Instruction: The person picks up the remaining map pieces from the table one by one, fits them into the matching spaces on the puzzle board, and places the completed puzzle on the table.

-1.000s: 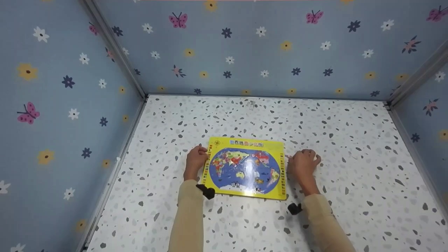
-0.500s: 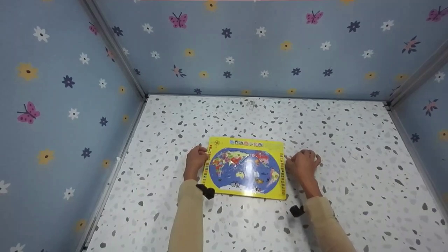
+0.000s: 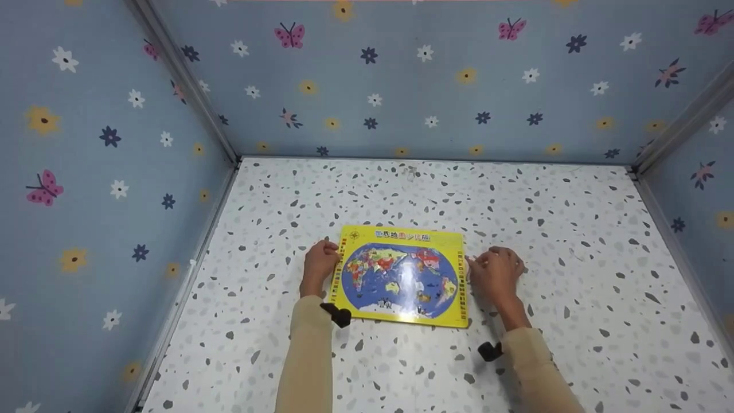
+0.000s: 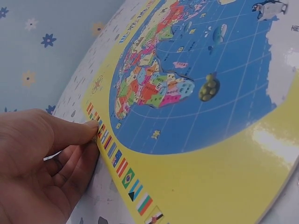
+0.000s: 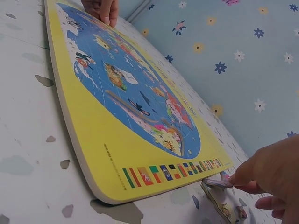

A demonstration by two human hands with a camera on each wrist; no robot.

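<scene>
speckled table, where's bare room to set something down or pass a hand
The speckled table is bare between the map board and the back wall, right of the right hand, and left of the left hand toward the side wall. Crowded: the board's right edge, with small pieces by the right hand, and its left edge, pinched by the left.

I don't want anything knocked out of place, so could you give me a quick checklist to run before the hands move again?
1. Left hand on the map board: ok, it pinches the left edge.
2. Map side facing up: ok.
3. Right hand has its small piece: ok, pinched beside the board's right edge.
4. Table beneath the right hand free of clutter: not ok, loose bits lie there.
5. Picture on the pinched piece readable: cannot tell, too small and partly covered.
</scene>
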